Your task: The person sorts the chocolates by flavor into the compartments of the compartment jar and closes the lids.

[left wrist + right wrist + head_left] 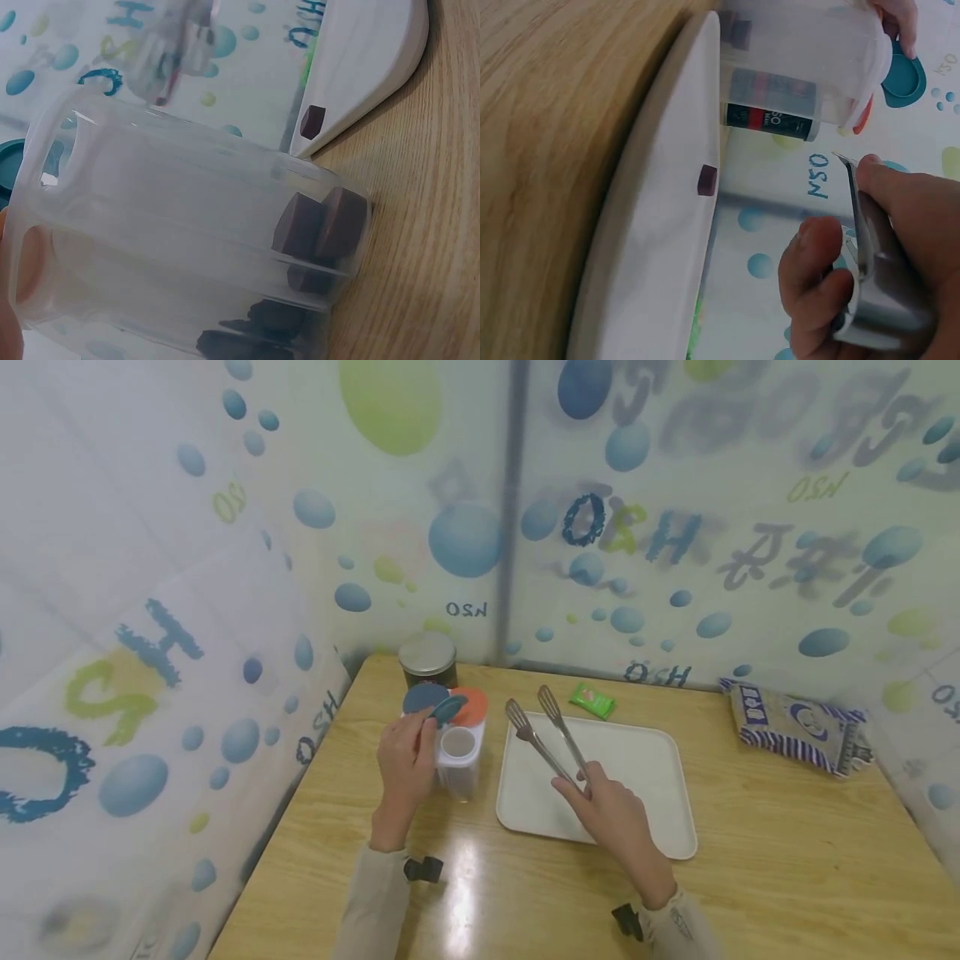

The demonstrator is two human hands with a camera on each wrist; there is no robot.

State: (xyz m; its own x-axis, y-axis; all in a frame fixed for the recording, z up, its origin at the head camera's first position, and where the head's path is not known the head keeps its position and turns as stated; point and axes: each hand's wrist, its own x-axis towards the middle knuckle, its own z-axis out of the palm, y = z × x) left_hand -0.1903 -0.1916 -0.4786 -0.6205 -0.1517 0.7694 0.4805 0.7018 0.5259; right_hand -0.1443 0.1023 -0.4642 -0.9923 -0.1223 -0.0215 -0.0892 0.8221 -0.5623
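Observation:
My left hand (405,762) grips a clear plastic container (459,762) at the tray's left edge, thumb up by its raised teal flap lid (448,708). Blue and orange caps sit on its top. Brown cubes (322,225) lie at the bottom of the container (187,240). My right hand (611,814) holds metal tongs (549,735) over the white tray (645,827), their slotted tips apart and empty. One brown cube (707,181) lies on the tray (660,255) near the container (802,45). The tongs (877,277) are clasped by my fingers (817,277).
A dark can with a silver lid (427,662) stands behind the container, close to the wall corner. A green packet (592,700) lies beyond the tray. A blue-and-white patterned bag (795,727) rests at the far right. Printed curtain walls enclose the wooden table (787,877).

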